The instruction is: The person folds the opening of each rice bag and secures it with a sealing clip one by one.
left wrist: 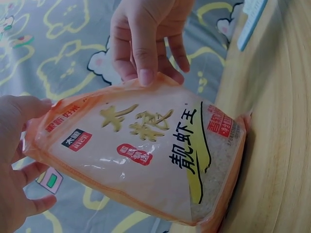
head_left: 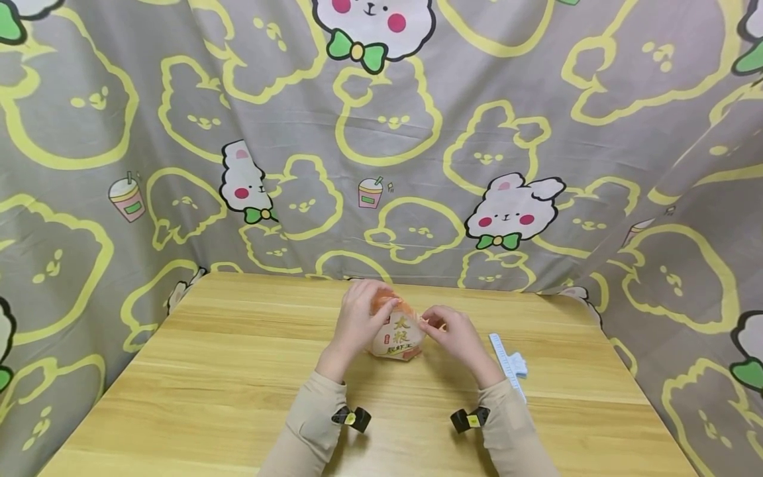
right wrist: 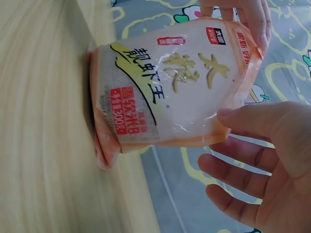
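Rice bag up between your two hands, base on the table.
Your left hand (head_left: 360, 317) has the bag's top corner nipped between thumb and fingers, the lower fingers loosely spread; your right hand (head_left: 454, 333) pinches the upper edge on its own side, thumb in front, its other fingers half spread and off the film. The rice bag (head_left: 399, 339), orange and white, stands between both hands, printed front facing you, grains showing through the clear part low down. Fingertips behind the film are mostly hidden, so I can't tell exactly how they press. Table (head_left: 238, 374) is bare wood grain under your forearms. Light-blue ruler-marked clip (head_left: 506, 362) lies just right of your right hand. Printed curtain (head_left: 411, 182) hangs beyond both hands.
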`<control>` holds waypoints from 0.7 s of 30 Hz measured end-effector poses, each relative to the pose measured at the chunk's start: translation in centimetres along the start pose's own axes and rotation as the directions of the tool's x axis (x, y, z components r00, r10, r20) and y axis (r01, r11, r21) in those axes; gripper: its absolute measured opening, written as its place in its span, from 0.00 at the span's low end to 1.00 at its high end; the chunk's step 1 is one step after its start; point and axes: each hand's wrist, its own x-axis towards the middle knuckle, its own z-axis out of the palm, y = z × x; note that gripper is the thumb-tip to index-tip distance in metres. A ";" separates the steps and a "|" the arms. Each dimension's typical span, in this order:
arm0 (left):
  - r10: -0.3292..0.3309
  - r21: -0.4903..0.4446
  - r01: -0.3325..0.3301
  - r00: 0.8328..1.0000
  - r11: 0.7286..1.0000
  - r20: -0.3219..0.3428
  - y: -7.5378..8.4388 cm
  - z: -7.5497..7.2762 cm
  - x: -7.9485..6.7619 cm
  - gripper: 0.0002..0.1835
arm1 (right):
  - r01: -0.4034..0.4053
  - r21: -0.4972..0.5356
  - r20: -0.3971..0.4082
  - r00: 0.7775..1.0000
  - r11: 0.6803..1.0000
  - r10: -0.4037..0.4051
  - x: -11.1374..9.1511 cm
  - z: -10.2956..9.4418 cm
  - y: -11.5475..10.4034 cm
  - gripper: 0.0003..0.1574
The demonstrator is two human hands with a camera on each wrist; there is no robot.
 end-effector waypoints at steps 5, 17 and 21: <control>-0.008 -0.015 0.008 1.000 1.000 0.012 -0.1 0.1 0.0 0.10 | -0.001 -0.032 0.020 1.000 0.999 0.002 -0.2 -1.0 -0.3 0.12; -0.048 -0.049 0.050 0.998 0.998 0.047 -0.1 0.1 0.0 0.11 | 0.021 -0.047 -0.052 0.998 0.999 -0.023 -0.4 -3.4 0.3 0.12; -0.056 -0.050 0.058 0.997 0.997 0.048 -0.2 0.1 0.0 0.10 | -0.003 -0.039 -0.062 0.998 0.999 0.001 -0.4 -3.8 0.4 0.12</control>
